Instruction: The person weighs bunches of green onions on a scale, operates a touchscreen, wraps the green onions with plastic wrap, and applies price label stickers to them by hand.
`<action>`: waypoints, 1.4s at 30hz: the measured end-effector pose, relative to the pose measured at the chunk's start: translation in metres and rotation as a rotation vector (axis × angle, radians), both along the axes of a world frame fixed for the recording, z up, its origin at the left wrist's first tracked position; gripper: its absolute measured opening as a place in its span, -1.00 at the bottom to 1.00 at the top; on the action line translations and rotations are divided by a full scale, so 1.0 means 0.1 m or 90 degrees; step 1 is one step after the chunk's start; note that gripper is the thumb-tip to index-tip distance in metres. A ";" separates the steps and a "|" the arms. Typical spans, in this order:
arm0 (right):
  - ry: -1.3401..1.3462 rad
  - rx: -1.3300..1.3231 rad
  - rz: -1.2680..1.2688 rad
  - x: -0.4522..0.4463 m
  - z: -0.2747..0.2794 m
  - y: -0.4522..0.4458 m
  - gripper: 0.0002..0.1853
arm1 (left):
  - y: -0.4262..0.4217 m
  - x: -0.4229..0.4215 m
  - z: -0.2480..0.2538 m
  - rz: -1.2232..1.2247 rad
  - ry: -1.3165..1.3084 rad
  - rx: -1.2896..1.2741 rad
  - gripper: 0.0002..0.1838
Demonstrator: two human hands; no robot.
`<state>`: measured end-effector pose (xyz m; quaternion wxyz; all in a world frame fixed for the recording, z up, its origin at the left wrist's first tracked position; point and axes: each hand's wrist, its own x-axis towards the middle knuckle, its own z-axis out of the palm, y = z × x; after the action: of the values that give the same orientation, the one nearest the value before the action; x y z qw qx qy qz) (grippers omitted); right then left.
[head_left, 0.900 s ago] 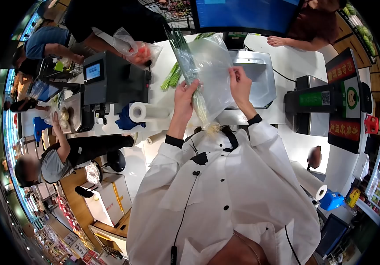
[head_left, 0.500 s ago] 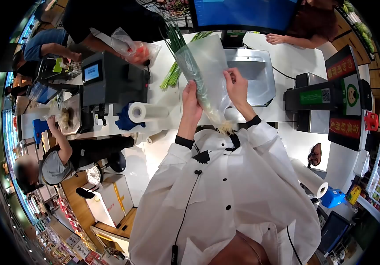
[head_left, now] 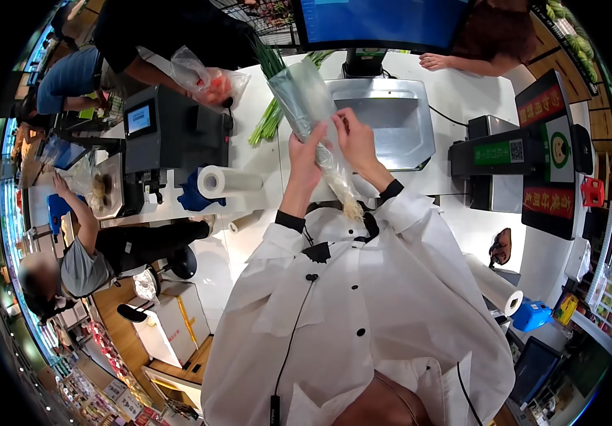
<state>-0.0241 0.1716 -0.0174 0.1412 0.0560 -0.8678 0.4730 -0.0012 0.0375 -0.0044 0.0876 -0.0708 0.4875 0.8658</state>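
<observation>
A bunch of scallions (head_left: 350, 206) lies slantwise in front of me, its green tops pointing to the far left and its white roots towards my chest. Clear plastic film (head_left: 311, 84) wraps around most of its length; the leaf tips stick out at the far end. My left hand (head_left: 304, 163) is closed around the wrapped bunch at its middle, thumb on top. Just right of it, my right hand (head_left: 359, 148) pinches the edge of the film near the left thumb. Whether this film is a bag or a loose sheet, I cannot tell.
A metal weighing plate (head_left: 419, 138) is right of my hands, below a monitor (head_left: 384, 25). Another green bunch (head_left: 267, 126) lies beyond. A film roll (head_left: 231, 182) and a printer scale (head_left: 171, 138) stand left. Across the counter are a bag of red produce (head_left: 213, 86) and another person's hand (head_left: 434, 62).
The film, spread wide to the right before, now lies narrower and closer around the scallions. My right hand has moved left with its edge, up to my left hand.
</observation>
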 end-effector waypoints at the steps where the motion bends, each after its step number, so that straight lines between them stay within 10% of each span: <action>1: 0.023 -0.017 -0.004 -0.05 -0.01 0.02 -0.85 | 0.00 -0.01 0.07 0.049 -0.030 0.023 -0.75; 21: -0.148 -0.201 0.046 0.10 -0.10 -0.34 -0.82 | 0.16 -0.06 -0.07 0.239 -0.135 0.181 -0.59; 23: -0.126 -0.177 0.050 0.12 -0.04 -0.36 -0.84 | 0.23 -0.08 -0.13 0.266 0.004 -0.179 -0.68; 27: -0.023 -0.113 0.021 0.11 0.07 -0.33 -0.85 | 0.02 -0.15 0.10 0.155 -0.070 -0.201 -0.67; 36: -0.217 -0.153 0.051 0.28 0.09 -0.05 -0.68 | 0.19 -0.12 -0.06 0.127 -0.050 0.090 -0.73; 42: -0.151 0.198 0.208 0.07 -0.19 0.96 -0.48 | 0.42 -0.16 -0.57 0.014 -0.104 -0.002 -0.68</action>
<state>-0.0171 0.2677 -0.0367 -0.0506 0.1608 -0.9201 0.3535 -0.0175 0.0791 -0.0610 0.1175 -0.1469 0.4793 0.8573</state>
